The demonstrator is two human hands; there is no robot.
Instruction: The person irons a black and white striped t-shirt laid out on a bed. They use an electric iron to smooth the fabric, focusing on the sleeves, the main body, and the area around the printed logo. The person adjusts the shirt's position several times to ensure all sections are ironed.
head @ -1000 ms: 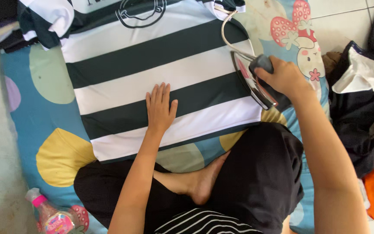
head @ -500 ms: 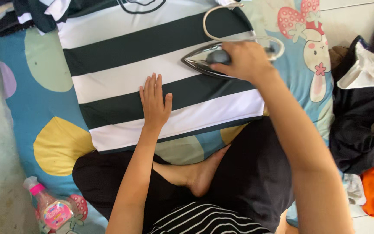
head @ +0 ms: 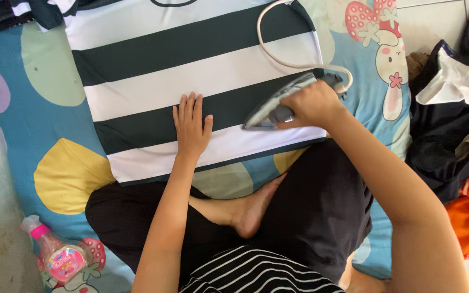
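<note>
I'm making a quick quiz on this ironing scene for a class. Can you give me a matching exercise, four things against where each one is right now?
Things:
1. left hand
2. iron
3. spray bottle
4. pile of clothes

Places:
A. on the floor at the lower left, beside the patterned mat
B. heaped at the right edge of the view
C. pressed flat on the striped shirt, fingers spread
D. gripped by the right hand near the shirt's lower right hem

Pairs: 1-C, 2-D, 3-A, 4-B
</note>
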